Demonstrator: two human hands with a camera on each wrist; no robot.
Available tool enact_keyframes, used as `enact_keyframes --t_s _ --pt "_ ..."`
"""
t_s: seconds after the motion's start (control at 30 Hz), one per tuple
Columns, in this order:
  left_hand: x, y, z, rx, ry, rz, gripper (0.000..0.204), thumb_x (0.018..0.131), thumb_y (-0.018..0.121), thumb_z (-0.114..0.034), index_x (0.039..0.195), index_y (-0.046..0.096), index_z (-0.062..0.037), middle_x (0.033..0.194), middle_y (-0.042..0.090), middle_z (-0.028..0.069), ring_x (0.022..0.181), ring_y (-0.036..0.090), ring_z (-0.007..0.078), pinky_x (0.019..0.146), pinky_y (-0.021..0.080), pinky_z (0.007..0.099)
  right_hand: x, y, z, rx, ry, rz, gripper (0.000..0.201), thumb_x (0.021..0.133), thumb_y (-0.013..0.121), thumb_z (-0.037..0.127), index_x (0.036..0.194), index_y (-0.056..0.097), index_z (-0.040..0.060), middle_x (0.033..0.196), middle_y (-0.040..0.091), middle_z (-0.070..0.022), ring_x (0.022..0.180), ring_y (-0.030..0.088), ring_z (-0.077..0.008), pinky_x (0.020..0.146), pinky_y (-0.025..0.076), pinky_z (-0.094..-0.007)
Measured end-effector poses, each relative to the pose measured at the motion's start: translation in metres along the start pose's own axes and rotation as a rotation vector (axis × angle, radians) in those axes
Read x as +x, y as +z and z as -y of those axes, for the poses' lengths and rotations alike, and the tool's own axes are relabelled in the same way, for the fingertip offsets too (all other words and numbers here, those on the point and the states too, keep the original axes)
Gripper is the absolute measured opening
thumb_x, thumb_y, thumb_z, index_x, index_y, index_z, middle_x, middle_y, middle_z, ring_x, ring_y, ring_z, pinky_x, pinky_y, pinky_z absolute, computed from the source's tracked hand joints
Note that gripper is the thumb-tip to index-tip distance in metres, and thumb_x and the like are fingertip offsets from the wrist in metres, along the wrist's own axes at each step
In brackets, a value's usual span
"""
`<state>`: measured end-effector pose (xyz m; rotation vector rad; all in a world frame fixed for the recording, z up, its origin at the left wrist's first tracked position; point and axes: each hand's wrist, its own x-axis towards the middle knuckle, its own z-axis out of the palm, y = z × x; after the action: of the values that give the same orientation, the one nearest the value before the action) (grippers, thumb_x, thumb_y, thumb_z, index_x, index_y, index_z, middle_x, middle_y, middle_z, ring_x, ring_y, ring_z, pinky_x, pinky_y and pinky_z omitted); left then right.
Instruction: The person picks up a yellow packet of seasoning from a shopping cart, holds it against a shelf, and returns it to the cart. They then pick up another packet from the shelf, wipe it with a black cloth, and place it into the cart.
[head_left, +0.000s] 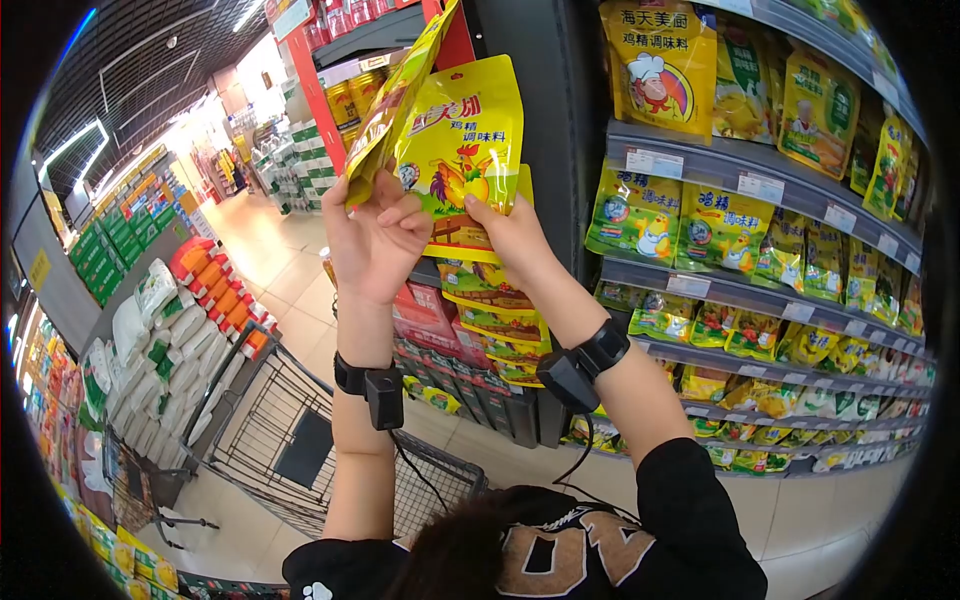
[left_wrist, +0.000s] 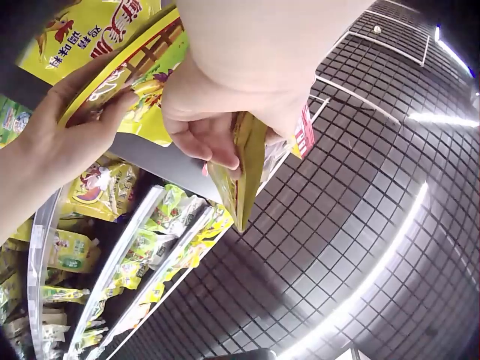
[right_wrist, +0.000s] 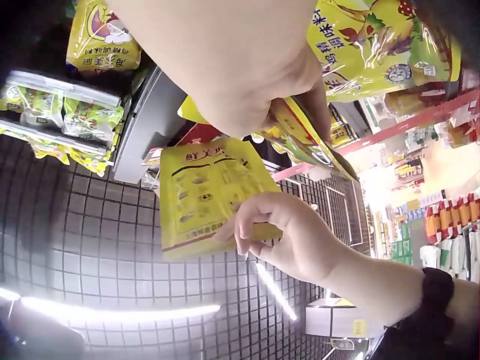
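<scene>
I hold two yellow seasoning pouches up in front of the shelves. My left hand (head_left: 380, 225) grips the bottom of one pouch (head_left: 395, 100), which stands nearly edge-on to the head view. The left wrist view shows that pouch (left_wrist: 244, 180) pinched between thumb and fingers (left_wrist: 214, 146). My right hand (head_left: 505, 220) pinches the lower edge of a second pouch (head_left: 462, 140), whose front shows a rooster and red lettering. In the right wrist view the left hand (right_wrist: 289, 232) holds its pouch (right_wrist: 210, 195) back side out, below the rooster pouch (right_wrist: 375, 45).
Shelves (head_left: 760, 185) at the right carry rows of yellow and green pouches behind price rails. A wire shopping cart (head_left: 300, 440) stands below my left arm. White sacks (head_left: 160, 340) and orange bottles line the left display. The aisle floor runs away to the back left.
</scene>
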<state>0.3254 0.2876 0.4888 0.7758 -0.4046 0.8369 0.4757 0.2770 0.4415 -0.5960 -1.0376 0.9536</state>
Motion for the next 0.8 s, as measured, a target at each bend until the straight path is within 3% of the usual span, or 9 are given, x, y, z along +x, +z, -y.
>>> enact_keyframes --t_s 0.2,0.27,0.6,0.73,0.8 --pt "0.0 0.002 -0.003 -0.001 -0.016 0.005 0.045 0.08 0.047 -0.031 0.112 0.047 0.0011 0.092 0.061 -0.0016 0.06 0.041 0.007 0.064 0.035 0.0227 0.002 0.007 -0.005 0.137 0.032 -0.04 0.027 0.081 0.052 0.007 0.106 0.046 -0.0021 0.097 0.056 -0.0095 0.085 0.055 -0.0165 0.075 0.043 -0.0294" --pt "0.0 0.0 -0.004 0.002 -0.014 0.016 0.044 0.081 0.047 -0.031 0.112 0.047 0.0012 0.092 0.061 -0.0015 0.06 0.041 0.0069 0.064 0.035 0.0228 0.0 0.007 -0.004 0.277 0.123 -0.047 0.027 0.081 0.051 0.007 0.106 0.045 -0.0015 0.098 0.055 -0.0098 0.086 0.055 -0.0175 0.074 0.045 -0.0307" --pt "0.001 -0.004 -0.006 0.005 -0.016 0.039 0.044 0.082 0.045 -0.031 0.112 0.047 0.0013 0.092 0.061 -0.0005 0.059 0.041 0.0066 0.063 0.034 0.0228 -0.012 0.008 -0.007 0.308 0.195 -0.062 0.027 0.081 0.052 0.007 0.105 0.046 -0.0009 0.097 0.055 -0.01 0.084 0.056 -0.0185 0.073 0.046 -0.0316" --pt "0.0 -0.004 -0.008 -0.006 -0.008 0.027 0.044 0.082 0.045 -0.032 0.111 0.047 0.0012 0.091 0.061 -0.0006 0.059 0.041 0.0067 0.063 0.034 0.0227 -0.031 0.002 -0.02 0.127 -0.001 -0.033 0.027 0.08 0.053 0.008 0.105 0.047 -0.0021 0.097 0.056 -0.0099 0.084 0.055 -0.0156 0.071 0.044 -0.0281" --pt "0.0 -0.005 -0.01 -0.018 -0.029 0.042 0.045 0.081 0.045 -0.032 0.111 0.047 0.0013 0.09 0.061 -0.0004 0.059 0.041 0.0068 0.063 0.034 0.0228 -0.05 -0.002 -0.01 -0.392 -0.293 -0.115 0.026 0.08 0.054 0.01 0.103 0.048 -0.0019 0.092 0.058 -0.0095 0.081 0.055 -0.0145 0.069 0.043 -0.0267"
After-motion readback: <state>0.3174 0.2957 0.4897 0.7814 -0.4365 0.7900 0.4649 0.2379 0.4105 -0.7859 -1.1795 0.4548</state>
